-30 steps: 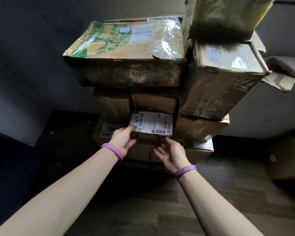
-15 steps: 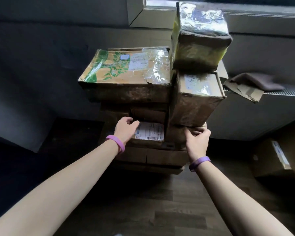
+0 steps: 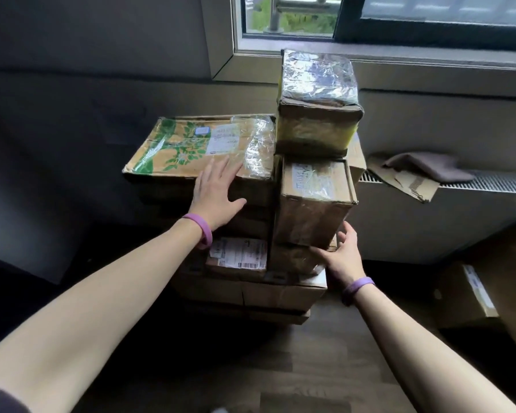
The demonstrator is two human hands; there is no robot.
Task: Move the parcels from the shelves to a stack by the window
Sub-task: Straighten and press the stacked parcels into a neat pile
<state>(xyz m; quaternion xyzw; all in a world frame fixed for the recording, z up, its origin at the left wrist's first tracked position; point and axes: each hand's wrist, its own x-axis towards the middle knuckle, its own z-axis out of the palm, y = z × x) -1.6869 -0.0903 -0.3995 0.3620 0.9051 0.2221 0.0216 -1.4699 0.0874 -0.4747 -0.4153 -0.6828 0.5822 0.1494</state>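
A stack of cardboard parcels stands on the floor below the window (image 3: pixel 286 22). On its left top lies a wide box with a green leaf print (image 3: pixel 185 147). My left hand (image 3: pixel 216 193) rests flat on that box's near edge, fingers straight. To the right, a taped brown box (image 3: pixel 313 201) carries a foil-wrapped box (image 3: pixel 318 105). My right hand (image 3: pixel 341 254) touches the taped box's lower right corner and the parcel beneath it, fingers spread. A small parcel with a white shipping label (image 3: pixel 237 257) sits low in the stack between my wrists.
A radiator grille (image 3: pixel 489 183) runs along the wall on the right, with a torn cardboard scrap (image 3: pixel 411 186) and a brown cloth (image 3: pixel 429 166) on it. Another labelled box (image 3: pixel 474 293) stands on the wooden floor at right. Dark furniture fills the left side.
My left hand rose from the small labelled parcel to the leaf-print box top. My right hand shifted right to the taped box's lower corner. The view tilted up, showing the window.
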